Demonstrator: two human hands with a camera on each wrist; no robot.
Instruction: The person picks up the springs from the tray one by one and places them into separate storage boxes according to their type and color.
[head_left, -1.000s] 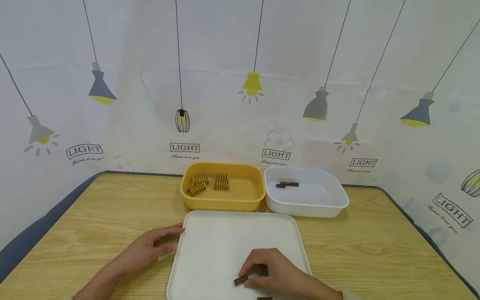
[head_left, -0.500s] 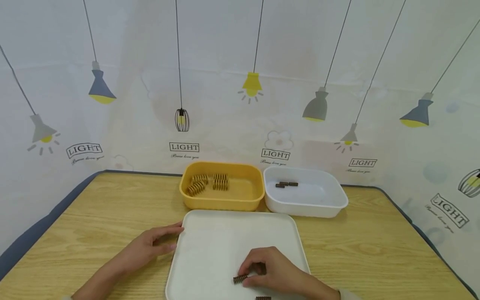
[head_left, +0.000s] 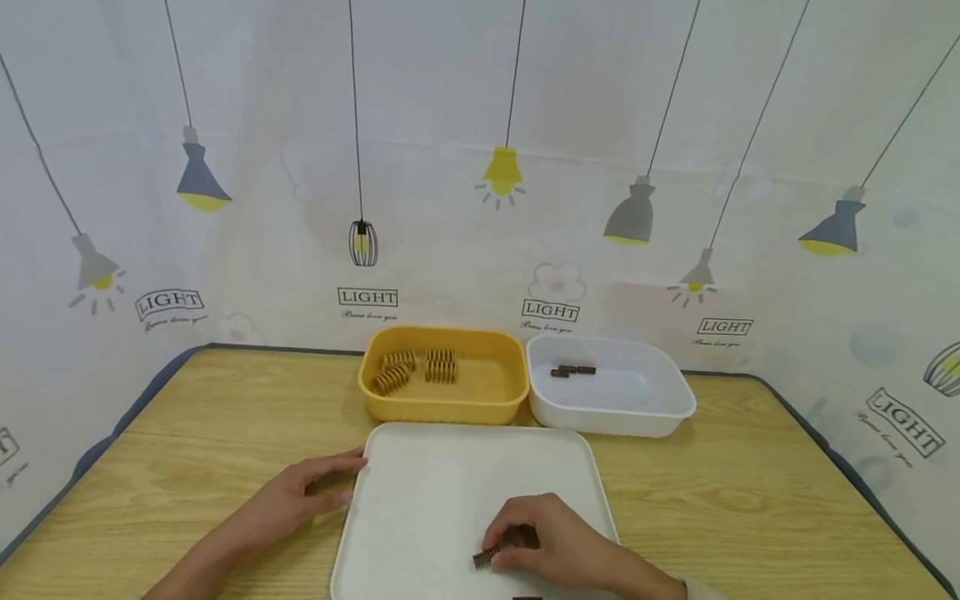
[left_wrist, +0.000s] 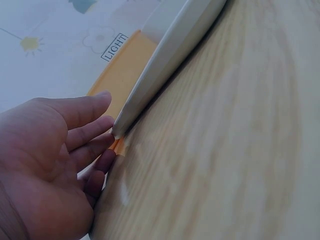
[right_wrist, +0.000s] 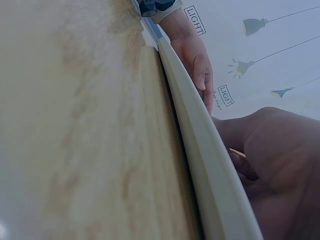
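Note:
My right hand point(head_left: 555, 542) pinches a small dark brown coil spring point(head_left: 484, 558) between thumb and fingers, low over the white tray point(head_left: 435, 492). A second dark spring point(head_left: 527, 597) lies on the tray at the bottom edge of the head view, mostly cut off. At the tray's left rim rests my left hand point(head_left: 300, 492), its fingers loosely extended with the fingertips right at the edge. The left wrist view shows those fingertips against the tray's corner point(left_wrist: 122, 125). In the right wrist view the tray's side hides the spring and the fingertips.
Behind the tray stands a yellow bin point(head_left: 487, 408) with several larger yellow springs point(head_left: 441, 367). To its right, a white bin point(head_left: 645, 421) holds 3 small dark springs point(head_left: 587, 370). A wooden table point(head_left: 720, 500) carries everything, with a lamp-print curtain point(head_left: 450, 167) around the back.
My right hand and the spring it pinches have shifted very slightly to the right, and the spring's tilt has changed a little. The left hand stays at the tray's rim.

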